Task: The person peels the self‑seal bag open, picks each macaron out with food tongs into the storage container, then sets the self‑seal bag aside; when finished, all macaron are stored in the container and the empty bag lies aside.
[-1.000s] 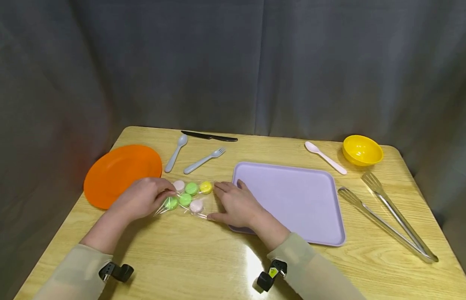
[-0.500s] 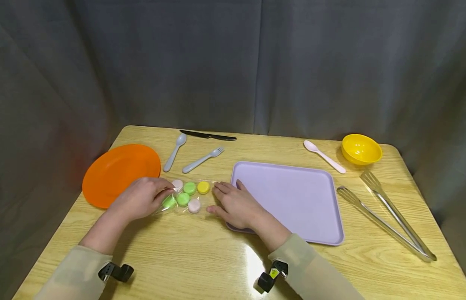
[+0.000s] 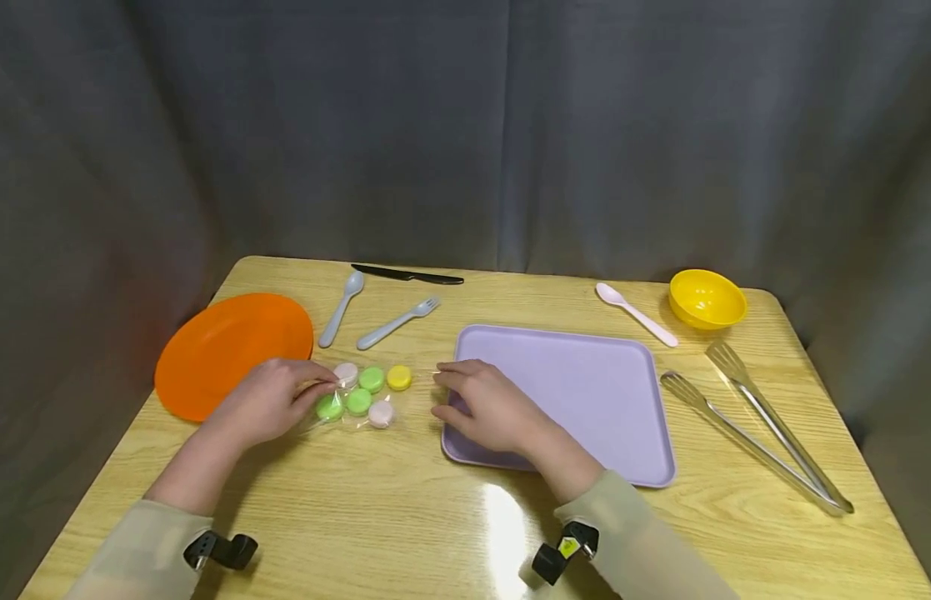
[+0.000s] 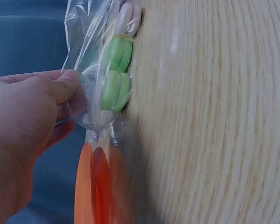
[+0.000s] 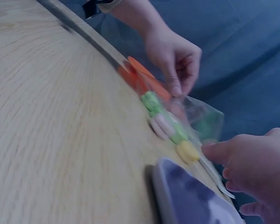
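Note:
A clear plastic bag [image 4: 91, 60] holds several pastel macarons; green [image 3: 358, 402], pale pink [image 3: 381, 413] and yellow [image 3: 398, 377] ones show in the head view. My left hand [image 3: 273, 400] pinches the bag's left end between thumb and fingers, and in the left wrist view the film is drawn up from the macarons there. At the bag's right end, my right hand [image 3: 495, 408] hovers with loosely bent fingers over the left rim of the lilac tray [image 3: 585, 392]. Its fingertips point toward the bag's edge, close to the yellow macaron in the right wrist view.
An orange plate [image 3: 232, 350] lies at the left. Behind the bag are a grey spoon [image 3: 342, 308], a grey fork [image 3: 397, 323] and a black knife [image 3: 407, 275]. On the right are a pink spoon [image 3: 636, 314], a yellow bowl [image 3: 707, 300] and metal tongs [image 3: 765, 437].
My right hand has drawn back to the right from the bag, further over the tray. The left hand keeps its pinch on the bag. The whole scene has shifted slightly left in view.

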Demonstrator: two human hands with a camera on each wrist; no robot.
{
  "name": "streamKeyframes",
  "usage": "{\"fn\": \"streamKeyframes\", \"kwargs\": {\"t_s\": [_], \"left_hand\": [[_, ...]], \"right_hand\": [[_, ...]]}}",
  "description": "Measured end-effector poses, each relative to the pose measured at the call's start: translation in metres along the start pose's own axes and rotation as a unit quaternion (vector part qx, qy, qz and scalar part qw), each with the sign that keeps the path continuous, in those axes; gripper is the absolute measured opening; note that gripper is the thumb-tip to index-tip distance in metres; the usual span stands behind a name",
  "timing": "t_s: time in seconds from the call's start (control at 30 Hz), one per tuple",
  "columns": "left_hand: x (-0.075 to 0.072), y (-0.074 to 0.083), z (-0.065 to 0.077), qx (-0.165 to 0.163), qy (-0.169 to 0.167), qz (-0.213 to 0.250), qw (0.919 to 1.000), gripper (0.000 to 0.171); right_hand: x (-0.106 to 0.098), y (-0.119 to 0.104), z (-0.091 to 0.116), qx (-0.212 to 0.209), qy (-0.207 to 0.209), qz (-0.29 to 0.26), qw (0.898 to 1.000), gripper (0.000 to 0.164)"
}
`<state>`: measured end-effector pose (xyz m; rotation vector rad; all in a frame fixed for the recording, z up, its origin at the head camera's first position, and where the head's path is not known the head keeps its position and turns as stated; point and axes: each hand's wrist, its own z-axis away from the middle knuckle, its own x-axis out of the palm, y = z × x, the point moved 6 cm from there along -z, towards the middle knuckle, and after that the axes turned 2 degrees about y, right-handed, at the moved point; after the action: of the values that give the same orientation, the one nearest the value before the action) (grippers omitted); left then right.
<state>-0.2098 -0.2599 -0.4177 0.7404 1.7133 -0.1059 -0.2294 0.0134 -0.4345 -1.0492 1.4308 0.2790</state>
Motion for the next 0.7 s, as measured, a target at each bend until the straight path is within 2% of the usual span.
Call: {"fn": "streamKeyframes", "kwargs": {"t_s": [0.13,0.33,0.7], "left_hand": [[0.0,-0.003,0.002,-0.019,0.007,0.015,0.9997,0.012],[0.004,-0.007,0.004,-0.049,0.0,0.031,0.9983,0.013],[0.009,-0.009,0.005,-0.046,0.003,0.037,0.9983,0.013]], "right_hand": [[-0.019,0.008,0.016,0.004,0.027,-0.037,0.999,0.047],[-0.049,0.022,0.045,0.024,0.057,-0.052,0.997,0.045],[-0.105,0.055,0.111,0.055,0.118,-0.052,0.99,0.039]]}}
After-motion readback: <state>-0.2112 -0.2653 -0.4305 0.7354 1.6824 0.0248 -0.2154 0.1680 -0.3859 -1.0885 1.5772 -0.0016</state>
